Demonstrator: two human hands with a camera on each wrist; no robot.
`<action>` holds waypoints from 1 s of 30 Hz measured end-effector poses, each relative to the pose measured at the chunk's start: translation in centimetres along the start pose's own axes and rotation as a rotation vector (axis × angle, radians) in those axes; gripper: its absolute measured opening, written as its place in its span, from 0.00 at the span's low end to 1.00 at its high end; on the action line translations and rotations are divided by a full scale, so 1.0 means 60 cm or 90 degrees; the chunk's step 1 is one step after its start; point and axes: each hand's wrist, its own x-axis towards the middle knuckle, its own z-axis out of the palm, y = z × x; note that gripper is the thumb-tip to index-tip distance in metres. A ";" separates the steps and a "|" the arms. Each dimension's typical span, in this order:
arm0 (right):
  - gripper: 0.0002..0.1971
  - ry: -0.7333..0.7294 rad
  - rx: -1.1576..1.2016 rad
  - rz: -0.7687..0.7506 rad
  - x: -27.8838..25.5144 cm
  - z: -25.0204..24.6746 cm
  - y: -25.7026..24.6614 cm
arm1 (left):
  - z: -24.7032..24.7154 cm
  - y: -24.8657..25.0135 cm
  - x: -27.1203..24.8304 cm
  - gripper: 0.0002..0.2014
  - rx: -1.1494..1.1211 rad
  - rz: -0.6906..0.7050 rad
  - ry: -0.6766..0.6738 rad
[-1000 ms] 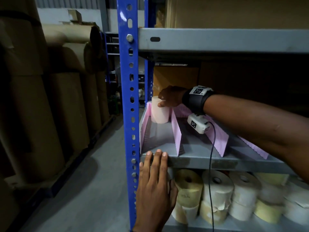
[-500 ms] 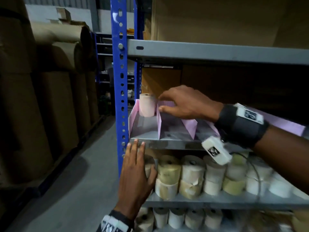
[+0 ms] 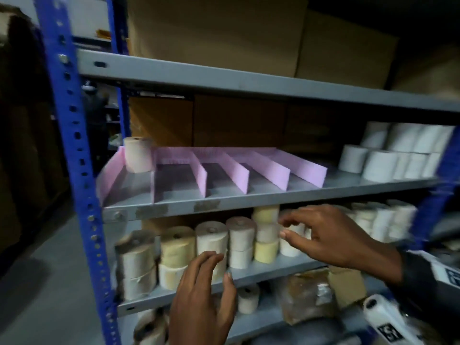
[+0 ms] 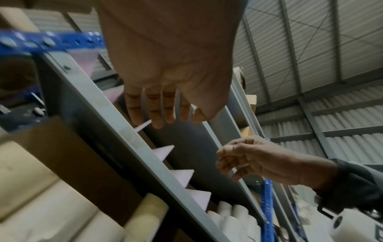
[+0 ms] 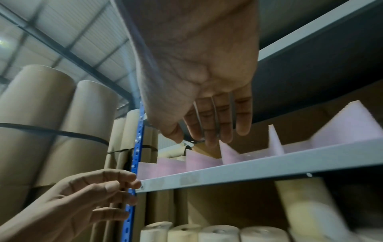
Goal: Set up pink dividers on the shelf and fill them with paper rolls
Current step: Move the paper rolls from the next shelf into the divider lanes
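Both hands hang in front of the lower shelf, holding nothing. Left hand (image 3: 201, 292) sits at about 6 o'clock in the head view, fingers straight and slightly spread, just before the cream rolls (image 3: 176, 247) stacked there; whether it touches them cannot be told. Right hand (image 3: 321, 235) reaches in from 4 o'clock, fingers loosely curled and apart, close to the small white and yellow rolls (image 3: 266, 235) at the middle of that shelf.

Above them, the middle shelf (image 3: 224, 202) carries the pink dividers (image 3: 239, 170), upright strips fanning back from the front edge to a pink back strip and forming a row of slots. Only the slot farthest left is filled: one pale pink paper roll (image 3: 138, 154) stands upright at its back, near 10 o'clock. All other slots show bare grey shelf.

At 2 o'clock on the same shelf, white rolls (image 3: 395, 155) are stacked beside the last divider, well apart from it.
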 end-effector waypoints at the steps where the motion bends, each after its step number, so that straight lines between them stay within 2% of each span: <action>1: 0.18 -0.002 -0.007 0.016 -0.014 -0.004 0.023 | 0.020 0.013 0.001 0.19 -0.011 0.009 -0.006; 4: 0.21 -0.032 -0.035 0.097 -0.062 -0.023 0.108 | 0.103 0.063 0.005 0.16 -0.044 0.048 -0.023; 7: 0.22 -0.049 -0.036 0.163 -0.113 -0.045 0.207 | 0.202 0.118 0.006 0.13 -0.105 0.045 -0.031; 11: 0.24 -0.052 -0.046 0.198 -0.174 -0.087 0.352 | 0.356 0.199 0.011 0.08 -0.156 0.028 -0.050; 15: 0.23 -0.030 -0.040 0.242 -0.216 -0.126 0.475 | 0.490 0.276 0.027 0.10 -0.183 0.027 -0.076; 19: 0.22 -0.008 -0.014 0.273 -0.231 -0.148 0.558 | 0.584 0.322 0.046 0.12 -0.197 0.042 -0.100; 23: 0.24 0.016 0.025 0.302 -0.232 -0.147 0.629 | 0.665 0.339 0.076 0.13 -0.180 0.059 -0.116; 30: 0.19 0.077 0.034 0.278 -0.172 -0.139 0.743 | 0.778 0.357 0.176 0.21 -0.177 0.064 -0.057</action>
